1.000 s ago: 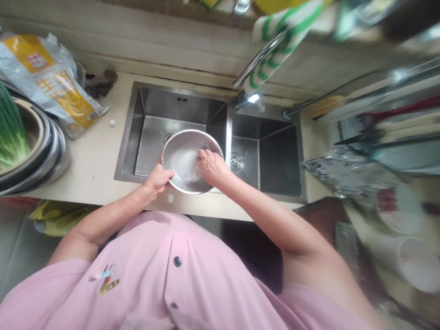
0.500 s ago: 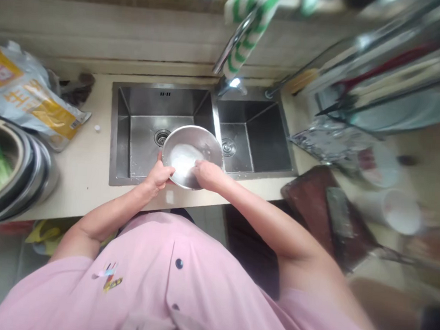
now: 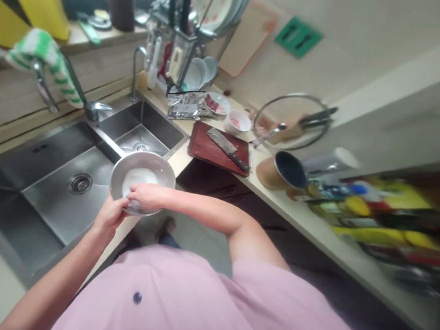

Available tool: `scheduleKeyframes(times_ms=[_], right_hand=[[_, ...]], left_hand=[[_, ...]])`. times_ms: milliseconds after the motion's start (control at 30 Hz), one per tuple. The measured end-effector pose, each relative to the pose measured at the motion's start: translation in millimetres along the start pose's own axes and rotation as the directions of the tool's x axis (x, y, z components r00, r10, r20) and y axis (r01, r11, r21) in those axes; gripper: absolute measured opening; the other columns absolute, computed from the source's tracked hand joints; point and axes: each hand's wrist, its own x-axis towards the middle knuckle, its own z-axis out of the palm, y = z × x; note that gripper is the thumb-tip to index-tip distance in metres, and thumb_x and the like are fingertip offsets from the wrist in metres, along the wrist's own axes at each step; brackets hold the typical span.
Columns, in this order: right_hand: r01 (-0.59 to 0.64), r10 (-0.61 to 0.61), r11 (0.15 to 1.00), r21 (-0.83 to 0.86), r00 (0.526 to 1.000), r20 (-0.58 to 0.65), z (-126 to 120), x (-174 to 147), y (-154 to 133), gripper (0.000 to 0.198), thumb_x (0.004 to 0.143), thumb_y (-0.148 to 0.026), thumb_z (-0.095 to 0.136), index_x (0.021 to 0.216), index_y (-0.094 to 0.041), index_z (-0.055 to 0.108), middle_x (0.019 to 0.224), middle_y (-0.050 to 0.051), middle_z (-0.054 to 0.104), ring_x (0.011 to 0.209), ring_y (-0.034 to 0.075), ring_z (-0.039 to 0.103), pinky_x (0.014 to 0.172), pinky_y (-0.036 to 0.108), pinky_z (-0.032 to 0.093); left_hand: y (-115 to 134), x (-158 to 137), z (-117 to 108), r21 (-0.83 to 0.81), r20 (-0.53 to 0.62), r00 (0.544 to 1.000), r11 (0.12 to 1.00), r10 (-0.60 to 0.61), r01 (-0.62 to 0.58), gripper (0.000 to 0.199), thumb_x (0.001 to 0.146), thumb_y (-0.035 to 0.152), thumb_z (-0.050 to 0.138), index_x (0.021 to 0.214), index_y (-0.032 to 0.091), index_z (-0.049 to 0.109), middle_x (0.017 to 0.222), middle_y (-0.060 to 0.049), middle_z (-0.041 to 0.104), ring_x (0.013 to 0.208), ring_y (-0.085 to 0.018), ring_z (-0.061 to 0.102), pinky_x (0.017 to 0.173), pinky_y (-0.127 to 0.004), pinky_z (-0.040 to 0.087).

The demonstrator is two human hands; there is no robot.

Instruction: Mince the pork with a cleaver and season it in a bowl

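A: Bowl (image 3: 165,175)?
B: Metal, smooth-walled, soft sheen.
A: Sink (image 3: 54,186)?
B: Sheet metal, smooth, satin finish.
A: Tap (image 3: 95,110), with towel (image 3: 43,54)?
B: Tap, glossy bright metal; towel, soft matt cloth.
A: Packet (image 3: 184,107)?
B: Foil-like wrap, crinkled, shiny.
A: Board (image 3: 203,147) and cleaver (image 3: 222,140)?
B: Board, smooth, low sheen, wood or plastic unclear; cleaver, dull metal blade.
A: Shirt (image 3: 195,299)?
B: Matt cloth, lightly creased.

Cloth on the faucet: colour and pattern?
The cloth is green and white, striped. Shows best in the current head view.
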Motion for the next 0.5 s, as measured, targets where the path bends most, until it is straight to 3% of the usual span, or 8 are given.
scheduleKeyframes(times_ms=[100, 200, 300, 400, 433, 500], right_hand=[[-0.189, 0.179, 0.982, -0.03, 0.963, -0.202, -2, -28, 20, 0.035, 0.099, -0.026, 0.032, 0.121, -0.02, 0.058, 0.127, 0.012, 0.051, 0.107, 0.023, 0.052, 0.079, 0.034, 0.049], [-0.384, 0.381, 0.923, -0.006, 0.918, -0.114, 2, -65, 40, 0.034, 0.096, -0.016, 0.032, 0.108, -0.01, 0.064, 0.119, 0.017, 0.056, 0.103, 0.025, 0.055, 0.078, 0.035, 0.049], [-0.275, 0.276, 0.96, 0.052, 0.961, 0.0, 12, -97, 54, 0.024, 0.091, -0.016, 0.045, 0.098, -0.011, 0.068, 0.098, 0.012, 0.063, 0.081, 0.018, 0.059, 0.07, 0.029, 0.048], [-0.12, 0.134, 0.987, 0.106, 0.98, -0.145, 18, -119, 75, 0.025, 0.093, -0.026, 0.048, 0.11, -0.017, 0.064, 0.11, 0.01, 0.058, 0.093, 0.019, 0.058, 0.077, 0.03, 0.047], [-0.144, 0.163, 0.985, 0.1, 0.962, -0.22, 17, -127, 84, 0.028, 0.094, -0.028, 0.045, 0.113, -0.018, 0.062, 0.117, 0.012, 0.055, 0.1, 0.021, 0.056, 0.08, 0.032, 0.046], [-0.332, 0.341, 0.94, 0.083, 0.892, -0.297, 16, -145, 105, 0.033, 0.097, -0.025, 0.036, 0.115, -0.015, 0.062, 0.124, 0.016, 0.052, 0.109, 0.026, 0.052, 0.081, 0.035, 0.046]], left_hand=[[-2, -2, 30, 0.058, 0.044, 0.999, 0.998, -0.013, 0.01, 0.057, 0.044, 0.008, 0.061, 0.1, 0.014, 0.058, 0.065, 0.004, 0.059, 0.051, -0.013, 0.057, 0.048, -0.026, 0.052], [-3, -1, 62, 0.088, 0.015, 0.999, 0.995, 0.051, -0.052, 0.067, 0.045, 0.005, 0.059, 0.11, 0.017, 0.054, 0.073, 0.002, 0.061, 0.056, -0.013, 0.06, 0.05, -0.026, 0.053], [-9, 1, 99, 0.113, 0.066, 0.996, 0.991, 0.063, -0.071, 0.072, 0.045, 0.004, 0.057, 0.115, 0.018, 0.051, 0.076, 0.002, 0.061, 0.059, -0.014, 0.061, 0.051, -0.027, 0.054], [-21, 4, 136, 0.123, 0.171, 0.985, 0.992, 0.007, -0.029, 0.073, 0.047, 0.005, 0.057, 0.119, 0.018, 0.049, 0.076, 0.0, 0.061, 0.06, -0.015, 0.061, 0.052, -0.028, 0.055], [-25, 5, 147, 0.124, 0.185, 0.983, 0.992, 0.001, -0.024, 0.074, 0.048, 0.005, 0.057, 0.12, 0.019, 0.048, 0.077, 0.0, 0.061, 0.061, -0.015, 0.061, 0.053, -0.028, 0.056], [-30, 8, 168, 0.129, 0.186, 0.982, 0.991, 0.017, -0.041, 0.075, 0.049, 0.006, 0.056, 0.123, 0.019, 0.047, 0.078, 0.0, 0.061, 0.064, -0.015, 0.061, 0.054, -0.029, 0.057]])
